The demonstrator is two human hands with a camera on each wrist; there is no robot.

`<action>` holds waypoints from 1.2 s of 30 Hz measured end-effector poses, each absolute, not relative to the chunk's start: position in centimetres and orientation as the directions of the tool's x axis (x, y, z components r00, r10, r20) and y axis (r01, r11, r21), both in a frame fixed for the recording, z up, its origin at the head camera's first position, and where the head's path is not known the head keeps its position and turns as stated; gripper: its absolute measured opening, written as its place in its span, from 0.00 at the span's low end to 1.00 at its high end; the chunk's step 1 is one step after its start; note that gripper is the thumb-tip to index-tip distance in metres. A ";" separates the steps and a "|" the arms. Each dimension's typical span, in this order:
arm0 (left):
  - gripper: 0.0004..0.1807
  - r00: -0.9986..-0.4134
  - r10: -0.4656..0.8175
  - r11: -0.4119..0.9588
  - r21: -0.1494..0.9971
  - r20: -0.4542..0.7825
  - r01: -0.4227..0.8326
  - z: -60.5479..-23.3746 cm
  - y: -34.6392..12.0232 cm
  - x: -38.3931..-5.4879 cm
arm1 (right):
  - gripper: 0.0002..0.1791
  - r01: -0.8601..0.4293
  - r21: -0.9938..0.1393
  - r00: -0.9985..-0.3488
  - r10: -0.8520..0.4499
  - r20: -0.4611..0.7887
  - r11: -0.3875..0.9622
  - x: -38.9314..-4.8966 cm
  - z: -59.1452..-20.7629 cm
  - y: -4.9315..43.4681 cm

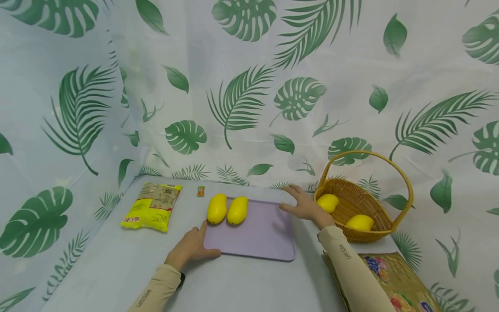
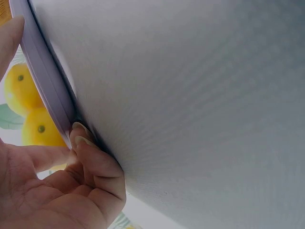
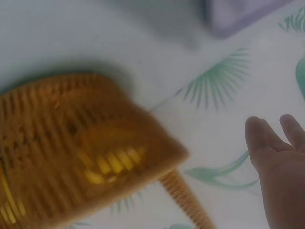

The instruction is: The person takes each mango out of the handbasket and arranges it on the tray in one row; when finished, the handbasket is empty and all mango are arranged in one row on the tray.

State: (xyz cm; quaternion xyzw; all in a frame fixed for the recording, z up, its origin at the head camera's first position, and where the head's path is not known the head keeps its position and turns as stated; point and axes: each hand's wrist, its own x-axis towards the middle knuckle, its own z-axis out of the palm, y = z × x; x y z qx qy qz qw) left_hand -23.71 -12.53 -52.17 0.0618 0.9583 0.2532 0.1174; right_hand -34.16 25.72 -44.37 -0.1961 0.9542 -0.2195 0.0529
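Left hand (image 1: 193, 246) has the lilac tray (image 1: 257, 236) at its near-left corner, thumb on the near edge, fingers curled against the rim! Two yellow fruits (image 1: 238, 210) lie just beyond those fingers. Right hand (image 1: 304, 206), fingers spread, holding nothing, hovers between the tray's far-right corner and the basket (image 1: 366, 236).

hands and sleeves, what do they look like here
The left sleeve and right sleeve are long and beige, each with small dark lettering. A black band shows at the left cuff, a sliver of black at the right. The left hand and right hand are ungloved.
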 end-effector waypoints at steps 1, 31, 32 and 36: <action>0.66 -0.965 0.179 0.865 0.499 -0.193 0.061 -52.2 -12.5 -23.7 | 0.44 -0.349 -0.434 -0.921 -0.390 -0.008 0.831 -34.1 -44.2 26.2; 0.66 -0.964 0.182 0.863 0.501 -0.195 0.062 -52.3 -12.7 -23.7 | 0.48 -0.134 -0.307 -0.981 -0.169 -0.091 0.942 -31.1 -43.7 40.8; 0.66 -0.964 0.183 0.864 0.500 -0.193 0.064 -52.3 -12.7 -23.7 | 0.47 -0.134 -0.293 -0.982 -0.168 -0.092 0.947 -31.0 -43.7 41.3; 0.66 -0.964 0.186 0.863 0.500 -0.192 0.067 -52.3 -12.6 -23.7 | 0.48 -0.132 -0.244 -0.980 -0.163 -0.110 0.961 -30.6 -43.9 43.2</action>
